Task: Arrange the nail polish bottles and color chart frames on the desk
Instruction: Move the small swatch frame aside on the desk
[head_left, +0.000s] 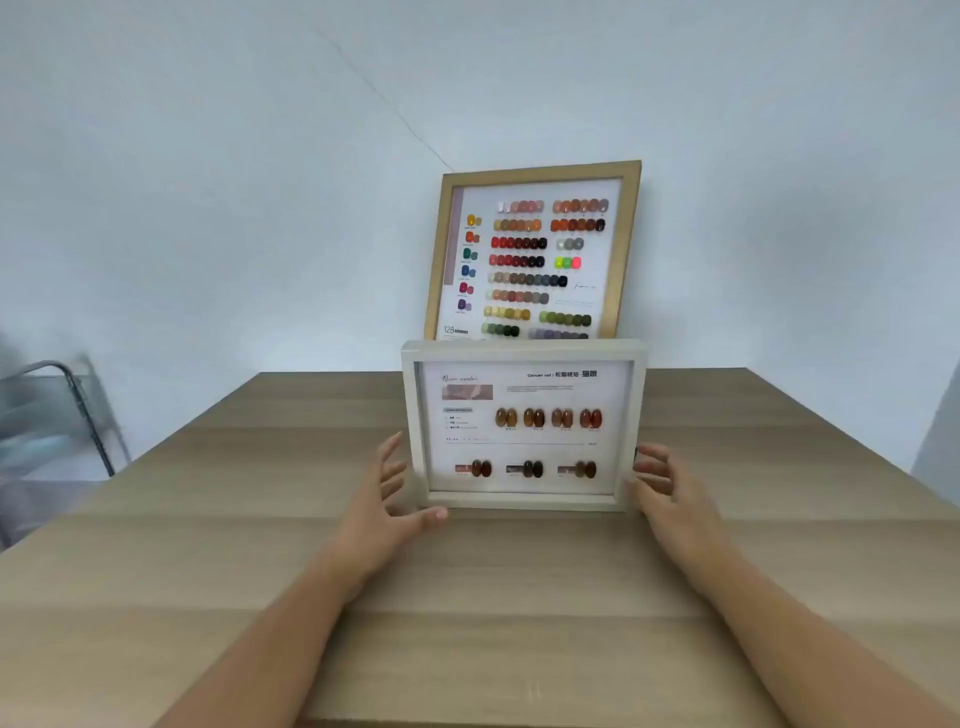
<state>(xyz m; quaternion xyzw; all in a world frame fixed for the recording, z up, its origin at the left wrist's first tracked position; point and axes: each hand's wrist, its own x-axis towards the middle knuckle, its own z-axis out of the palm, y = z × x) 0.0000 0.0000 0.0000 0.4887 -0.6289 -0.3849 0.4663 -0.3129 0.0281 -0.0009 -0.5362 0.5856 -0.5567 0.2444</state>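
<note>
A white-framed color chart with amber and brown nail samples stands upright on the wooden desk. Behind it a larger gold-framed color chart with several rows of colored samples leans against the wall. My left hand hovers at the white frame's lower left side, fingers spread, thumb just at the bottom corner. My right hand is at the frame's right side, fingers apart and just off the edge. Neither hand grips the frame. No nail polish bottles are in view.
A metal rack with blurred items stands to the left of the desk. The pale wall runs behind the desk's far edge. Bare desk surface lies left, right and in front of the frames.
</note>
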